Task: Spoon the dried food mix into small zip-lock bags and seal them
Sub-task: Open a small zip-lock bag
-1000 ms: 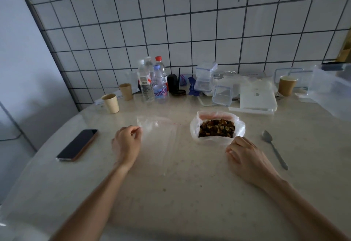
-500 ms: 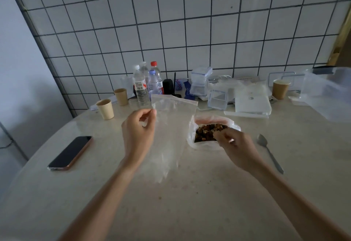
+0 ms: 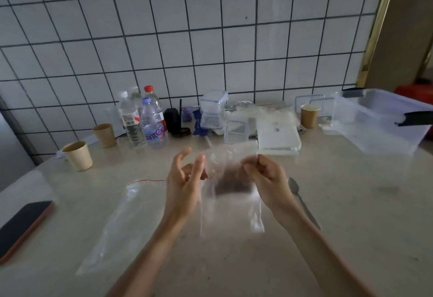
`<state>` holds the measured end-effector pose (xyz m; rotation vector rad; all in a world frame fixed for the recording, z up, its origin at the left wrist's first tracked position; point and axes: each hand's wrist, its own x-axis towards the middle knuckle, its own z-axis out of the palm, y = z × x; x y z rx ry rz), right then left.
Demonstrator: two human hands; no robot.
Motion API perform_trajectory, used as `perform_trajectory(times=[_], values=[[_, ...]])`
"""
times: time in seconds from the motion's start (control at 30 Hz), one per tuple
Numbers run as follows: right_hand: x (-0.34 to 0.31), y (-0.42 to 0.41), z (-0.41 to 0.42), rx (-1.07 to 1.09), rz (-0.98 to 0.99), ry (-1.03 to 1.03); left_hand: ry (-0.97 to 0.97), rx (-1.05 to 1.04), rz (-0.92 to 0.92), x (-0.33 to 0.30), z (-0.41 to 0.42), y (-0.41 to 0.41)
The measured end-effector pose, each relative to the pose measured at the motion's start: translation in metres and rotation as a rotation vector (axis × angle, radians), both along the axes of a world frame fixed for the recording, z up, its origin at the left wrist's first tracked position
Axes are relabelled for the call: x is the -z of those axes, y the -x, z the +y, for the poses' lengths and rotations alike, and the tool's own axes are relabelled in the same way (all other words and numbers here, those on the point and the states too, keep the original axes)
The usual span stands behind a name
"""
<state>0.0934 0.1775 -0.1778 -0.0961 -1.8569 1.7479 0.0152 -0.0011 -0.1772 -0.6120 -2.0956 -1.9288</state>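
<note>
The right hand [image 3: 267,179] is pinching the top edge of the bag [image 3: 232,189], which is hanging upright, mouth upward; the left hand [image 3: 185,179] is staying open beside it.

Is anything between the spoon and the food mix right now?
Yes. The zip-lock bag, held up by the right hand, hangs in front of the food mix, seen blurred through it. The spoon lies untouched on the table right of that hand.
</note>
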Motion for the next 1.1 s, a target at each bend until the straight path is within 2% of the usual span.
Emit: perform_trajectory(times=[0.17, 0.33, 0.47, 0.7, 0.93, 1.1], values=[[0.006, -0.001, -0.001, 0.059, 0.035, -0.056, 0.043, -0.007, 0.033, 0.0, 0.006, -0.01], [0.006, -0.009, -0.009, 0.151, 0.042, -0.299, 0.057, -0.032, -0.028, -0.006, 0.002, -0.019], [0.004, -0.014, -0.012, 0.222, 0.133, -0.5, 0.063, -0.062, -0.034, -0.012, -0.008, -0.02], [0.006, -0.02, -0.013, 0.346, 0.205, -0.687, -0.038, 0.006, -0.119, -0.019, -0.019, -0.027], [-0.001, -0.023, -0.016, 0.343, 0.128, -0.734, -0.081, 0.057, -0.186, -0.02, -0.015, -0.03], [-0.008, -0.029, -0.019, 0.168, 0.018, -0.505, -0.042, 0.089, -0.183, -0.013, -0.012, -0.034]])
